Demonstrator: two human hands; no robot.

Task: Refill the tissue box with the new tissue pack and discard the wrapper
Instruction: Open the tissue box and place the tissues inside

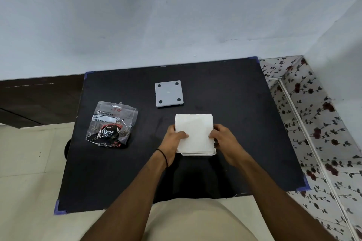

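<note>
The person's left hand [175,136] and right hand [222,136] clamp the stack of white tissues [194,133] from both sides, thumbs on top and fingers curled around its edges. Directly under the fingers, the open tissue box [198,154] shows only as a white rim, so the stack seems to be going in but is not yet seated. The grey base panel [169,93] lies beyond the fingertips on the dark table [235,103], feet up, well apart from the box. The empty-looking wrapper [111,124] sits well left of the left fingers, not yet discarded. Remaining, by this reckoning: pressing the stack in, closing the box, binning the wrapper.
</note>
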